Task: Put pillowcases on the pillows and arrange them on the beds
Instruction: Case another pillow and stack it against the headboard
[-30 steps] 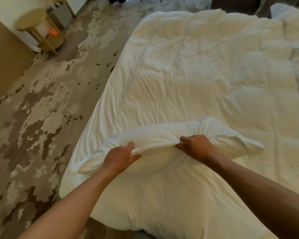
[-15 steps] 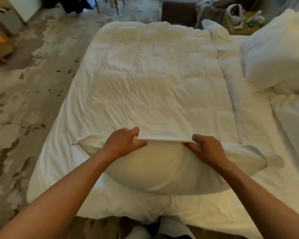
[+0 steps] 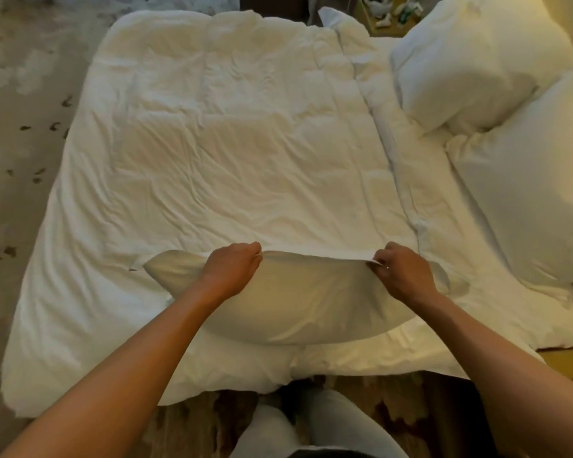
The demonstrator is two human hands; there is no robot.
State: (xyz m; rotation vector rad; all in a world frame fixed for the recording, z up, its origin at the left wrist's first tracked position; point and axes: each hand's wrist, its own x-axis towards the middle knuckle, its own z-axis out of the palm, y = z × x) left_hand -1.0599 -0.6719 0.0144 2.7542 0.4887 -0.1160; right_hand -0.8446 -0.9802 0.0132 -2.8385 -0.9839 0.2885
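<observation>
A white pillow in its pillowcase [image 3: 298,302] hangs upright in front of me, over the near edge of the bed [image 3: 232,153]. My left hand [image 3: 234,271] grips the top hem of the pillowcase left of its middle. My right hand [image 3: 402,272] pinches the same hem further right, so the hem is stretched taut between them. Two more white pillows lie at the right: one [image 3: 477,67] near the far corner, another [image 3: 530,193] below it. The bed's white duvet is wrinkled and bare in its middle.
Patterned beige and brown carpet [image 3: 17,127] runs along the left of the bed and beneath me. A bedside stand with small items [image 3: 391,11] sits at the top right. My legs in light trousers [image 3: 311,424] stand at the bed's near edge.
I lifted the pillow off the duvet and hold it upright by its hem. My hands moved apart along the hem. My view swung right, bringing the pillows at the right into sight.
</observation>
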